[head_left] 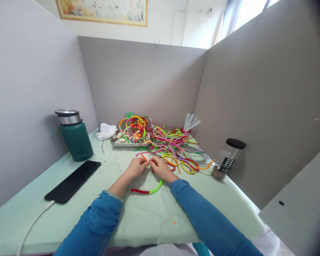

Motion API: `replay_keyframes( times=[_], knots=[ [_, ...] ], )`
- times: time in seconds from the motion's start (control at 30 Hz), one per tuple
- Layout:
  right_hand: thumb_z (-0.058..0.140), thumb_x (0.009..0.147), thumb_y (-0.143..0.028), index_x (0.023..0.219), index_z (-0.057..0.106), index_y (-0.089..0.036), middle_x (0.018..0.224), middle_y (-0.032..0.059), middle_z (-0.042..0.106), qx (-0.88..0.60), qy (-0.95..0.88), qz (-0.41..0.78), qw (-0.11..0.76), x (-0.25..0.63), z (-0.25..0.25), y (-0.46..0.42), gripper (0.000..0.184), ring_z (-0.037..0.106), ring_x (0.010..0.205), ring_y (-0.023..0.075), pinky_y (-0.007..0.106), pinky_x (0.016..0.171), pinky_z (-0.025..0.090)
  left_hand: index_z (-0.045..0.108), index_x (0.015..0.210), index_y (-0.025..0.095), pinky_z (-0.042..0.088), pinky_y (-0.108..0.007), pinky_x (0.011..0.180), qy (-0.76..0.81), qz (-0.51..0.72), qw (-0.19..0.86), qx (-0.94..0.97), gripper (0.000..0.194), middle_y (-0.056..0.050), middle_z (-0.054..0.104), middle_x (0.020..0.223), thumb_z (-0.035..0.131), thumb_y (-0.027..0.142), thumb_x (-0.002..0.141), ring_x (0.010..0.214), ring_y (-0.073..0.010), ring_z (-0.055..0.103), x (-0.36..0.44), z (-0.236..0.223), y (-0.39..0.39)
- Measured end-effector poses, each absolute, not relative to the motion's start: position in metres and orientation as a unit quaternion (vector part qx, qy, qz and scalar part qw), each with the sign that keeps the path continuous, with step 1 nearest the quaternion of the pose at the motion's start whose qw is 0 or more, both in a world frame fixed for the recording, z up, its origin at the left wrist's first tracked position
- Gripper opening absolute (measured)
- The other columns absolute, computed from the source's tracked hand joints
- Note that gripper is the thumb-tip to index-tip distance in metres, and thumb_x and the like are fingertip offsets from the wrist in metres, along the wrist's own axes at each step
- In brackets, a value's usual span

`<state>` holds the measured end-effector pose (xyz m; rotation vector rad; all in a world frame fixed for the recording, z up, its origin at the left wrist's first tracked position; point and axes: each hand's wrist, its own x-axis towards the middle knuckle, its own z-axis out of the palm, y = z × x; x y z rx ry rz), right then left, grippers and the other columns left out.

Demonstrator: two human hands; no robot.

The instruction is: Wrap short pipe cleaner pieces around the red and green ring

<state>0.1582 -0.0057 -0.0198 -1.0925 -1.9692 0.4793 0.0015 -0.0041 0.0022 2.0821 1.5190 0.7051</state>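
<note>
My left hand (137,168) and my right hand (161,169) meet above the middle of the table, thumbs and fingertips pinched together. An orange pipe cleaner (143,156) pokes up from between the fingertips; the rest of it is hidden by the fingers. Below the hands, a curved pipe cleaner piece (152,191), red at one end and bright green at the other, lies with its green end running up to my right hand. Whether it joins the orange one cannot be seen. Scissors (170,158) with yellow and red handles lie just beyond my right hand.
Behind the hands stand a metal tray (130,145) of shells and pipe cleaner shapes and a heap of loose pipe cleaners (173,138). A green bottle (76,138) and a cabled phone (73,181) are left. A black-lidded jar (226,160) stands right. Grey partitions (144,78) enclose the table.
</note>
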Motion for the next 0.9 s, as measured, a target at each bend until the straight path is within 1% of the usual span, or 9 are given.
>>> replay_keyframes(
  times=[0.2,0.37,0.67,0.8,0.9],
  knots=[
    [0.042,0.081,-0.019,0.072,0.053,-0.019,0.059,-0.0032,0.054,-0.422,-0.782,0.203,0.411,0.1588,-0.0199,-0.0065,0.014,0.047,0.058,0.0112,0.02,0.054,0.03,0.05,0.049,0.016,0.03,-0.022,0.048,0.559,0.264,0.265,0.74,0.036,0.002,0.048,0.044,0.044,0.039,0.076,0.044,-0.0099,0.042,0.0012,0.0015,-0.0028],
    [0.042,0.082,-0.019,0.073,0.053,-0.019,0.059,-0.0031,0.054,-0.414,-0.781,0.216,0.416,0.1593,-0.0189,-0.0081,0.014,0.047,0.058,0.0112,0.02,0.054,0.031,0.049,0.049,0.016,0.029,-0.022,0.045,0.564,0.283,0.318,0.707,0.035,0.002,0.045,0.04,0.048,0.041,0.074,0.042,-0.0094,0.04,0.0014,0.0007,-0.0029],
    [0.042,0.081,-0.018,0.074,0.053,-0.018,0.061,-0.0032,0.054,-0.406,-0.782,0.216,0.421,0.1596,-0.0182,-0.0092,0.013,0.046,0.059,0.0106,0.02,0.055,0.031,0.048,0.058,0.016,0.022,-0.022,0.035,0.553,0.304,0.412,0.657,0.034,0.003,0.049,0.045,0.051,0.046,0.073,0.032,-0.0057,0.031,0.0015,0.0,-0.0031],
    [0.042,0.081,-0.018,0.075,0.054,-0.018,0.061,-0.0034,0.053,-0.399,-0.784,0.218,0.423,0.1596,-0.0188,-0.0094,0.014,0.046,0.058,0.0105,0.02,0.055,0.031,0.045,0.058,0.017,0.019,-0.022,0.032,0.55,0.307,0.434,0.644,0.035,0.003,0.047,0.043,0.05,0.048,0.074,0.028,-0.0053,0.029,0.0011,-0.0021,-0.0016],
    [0.042,0.081,-0.018,0.075,0.054,-0.018,0.061,-0.0032,0.054,-0.399,-0.783,0.223,0.422,0.1596,-0.018,-0.0103,0.013,0.046,0.058,0.0106,0.02,0.055,0.032,0.046,0.059,0.017,0.019,-0.022,0.031,0.553,0.31,0.437,0.639,0.035,0.003,0.047,0.043,0.052,0.049,0.074,0.028,-0.0053,0.029,0.0011,-0.0026,-0.0016]
  ],
)
